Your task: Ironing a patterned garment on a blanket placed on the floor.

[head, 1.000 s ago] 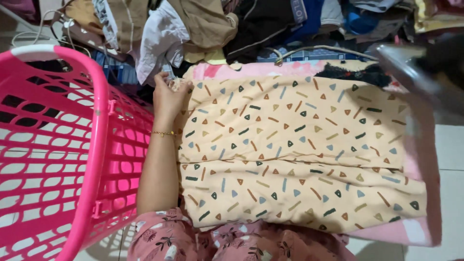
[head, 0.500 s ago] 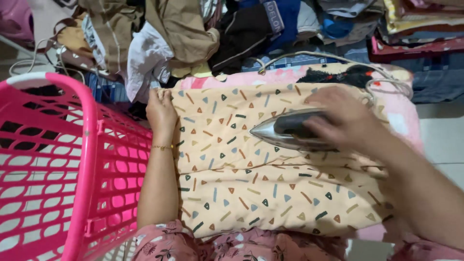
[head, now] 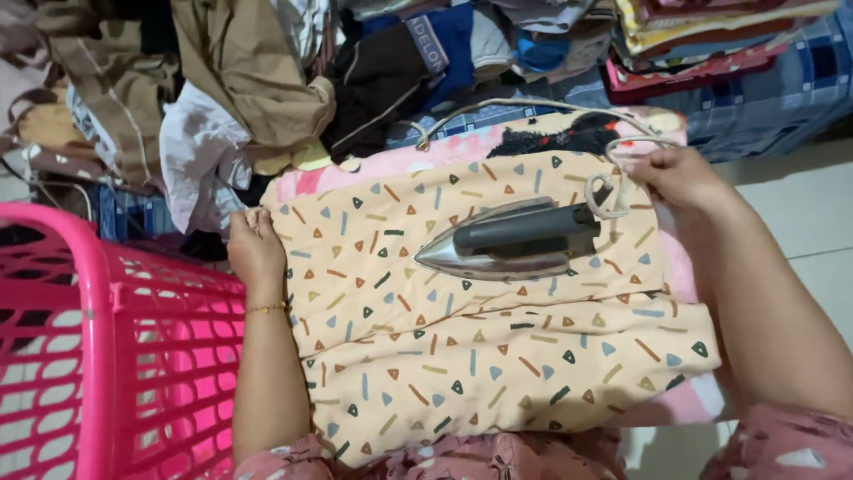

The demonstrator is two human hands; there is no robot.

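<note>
Patterned cloth [head: 462,356], soft and light by the look of it, lies flat on the pink pad with the heavy-looking iron [head: 511,242] resting on it, left hand [head: 255,249] pinching its far corner, right hand [head: 680,178] gripping the iron's cord [head: 613,191].

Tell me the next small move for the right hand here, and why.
Probably flick the cord clear behind the iron, then take the handle again. The right hand pinches the looped cord, not the iron, which sits unheld, flat on the patterned cloth. The left hand pins the cloth's far corner, so it is ready for a stroke.
</note>
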